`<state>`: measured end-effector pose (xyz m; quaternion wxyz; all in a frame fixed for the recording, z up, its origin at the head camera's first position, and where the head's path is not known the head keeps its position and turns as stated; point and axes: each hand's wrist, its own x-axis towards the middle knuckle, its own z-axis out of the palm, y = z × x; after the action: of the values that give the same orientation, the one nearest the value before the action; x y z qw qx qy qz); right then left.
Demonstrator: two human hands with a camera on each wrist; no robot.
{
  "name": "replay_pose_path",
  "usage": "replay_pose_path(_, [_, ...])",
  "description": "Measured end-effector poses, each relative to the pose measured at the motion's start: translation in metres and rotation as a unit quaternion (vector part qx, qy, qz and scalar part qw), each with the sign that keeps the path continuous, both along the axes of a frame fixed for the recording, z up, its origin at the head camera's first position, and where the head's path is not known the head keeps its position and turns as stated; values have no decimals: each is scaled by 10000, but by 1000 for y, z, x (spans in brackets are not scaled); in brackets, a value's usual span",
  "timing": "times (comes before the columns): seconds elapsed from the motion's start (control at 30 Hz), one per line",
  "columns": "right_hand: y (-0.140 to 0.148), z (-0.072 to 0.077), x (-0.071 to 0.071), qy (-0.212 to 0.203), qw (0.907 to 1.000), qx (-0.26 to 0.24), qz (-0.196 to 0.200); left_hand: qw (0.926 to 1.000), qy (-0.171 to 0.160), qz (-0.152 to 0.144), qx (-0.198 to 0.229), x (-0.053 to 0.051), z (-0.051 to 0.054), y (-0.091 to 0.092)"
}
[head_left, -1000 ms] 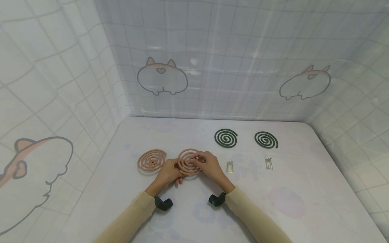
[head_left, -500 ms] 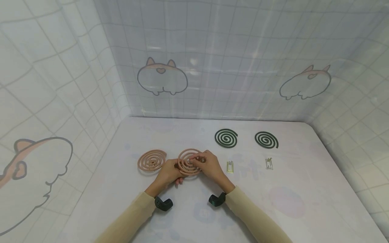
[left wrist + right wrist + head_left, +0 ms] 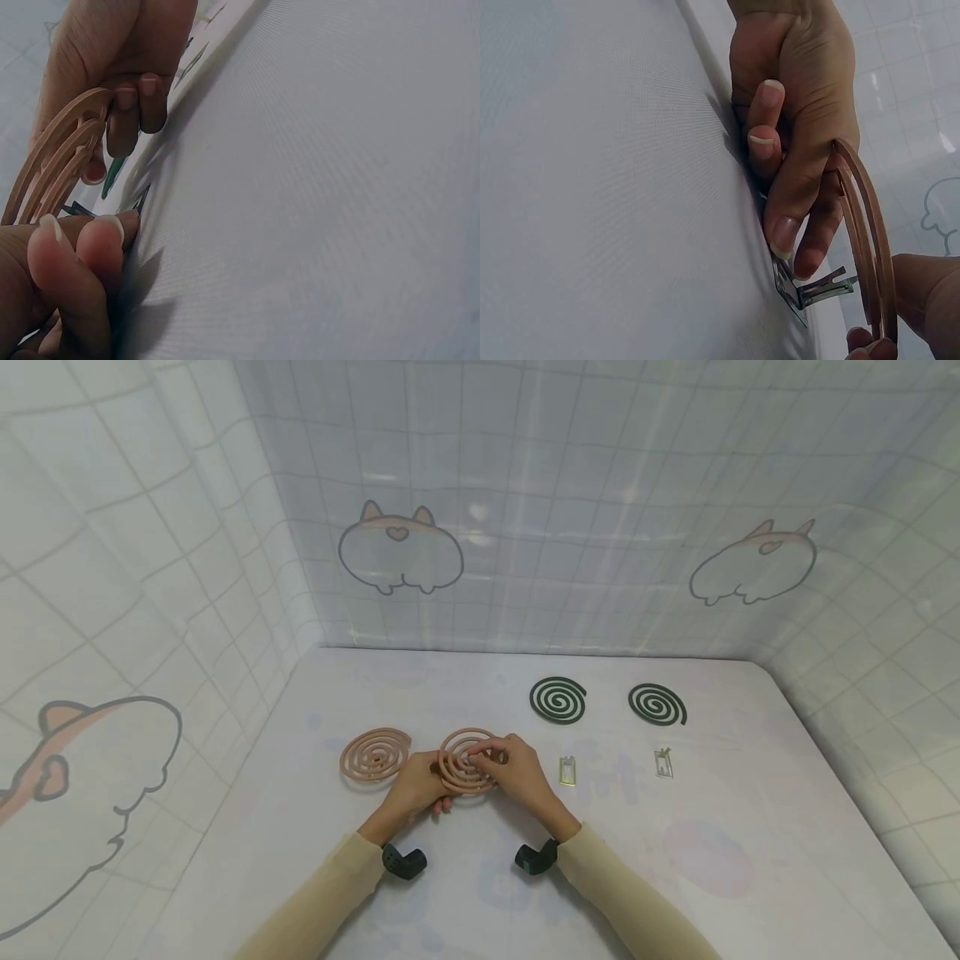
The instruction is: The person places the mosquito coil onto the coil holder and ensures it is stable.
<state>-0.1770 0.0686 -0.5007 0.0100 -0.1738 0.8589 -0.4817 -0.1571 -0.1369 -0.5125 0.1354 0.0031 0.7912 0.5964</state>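
Observation:
A brown mosquito coil (image 3: 452, 775) is held raised over the table between both hands. My left hand (image 3: 416, 783) lies at the coil's left and lower edge. In the right wrist view its thumb and forefinger pinch a thin metal coil stand (image 3: 788, 291), whose upright prongs point at the coil. From the right, my right hand (image 3: 519, 770) reaches over the coil, its fingertips at the spiral's middle; in the left wrist view its fingers (image 3: 124, 124) curl by the coil's edge. The fingers hide where the prongs meet the coil.
Another brown coil (image 3: 375, 756) sits left of the hands, seemingly raised. Farther back lie two green coils, one nearer the middle (image 3: 558, 701) and one to its right (image 3: 657, 705). Two metal stands, one gold-toned (image 3: 567, 772) and one silvery (image 3: 663, 763), rest on the white table (image 3: 637, 877).
The right hand's fingers shift very slightly at the middle of the coil. Otherwise hands, coils and stands hold their places.

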Motion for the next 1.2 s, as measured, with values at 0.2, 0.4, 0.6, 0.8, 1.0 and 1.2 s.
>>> replay_pose_path(0.2, [-1, 0, 0, -38, 9999, -52, -97, 10000, 31, 28, -50, 0, -1, 0])
replay_pose_path(0.4, [-2, -2, -2, 24, 9999, 50, -152, 10000, -6, 18, -60, 0, -1, 1])
replay_pose_path(0.6, [-2, -1, -2, -102, 9999, 9, -30, 9999, -94, 29, -103, 0, -1, 0])
replay_pose_path(0.8, [-2, -1, -2, -226, 9997, -29, -22, 10000, -43, -7, -69, 0, 0, -1])
replay_pose_path(1.0, [-3, -2, -2, -238, 9997, -85, -33, 10000, -45, -9, -28, 1, 1, 0])
replay_pose_path(1.2, [-4, -2, -2, -218, 9998, -34, -21, 10000, -25, 9, 2, 1, 2, -1])
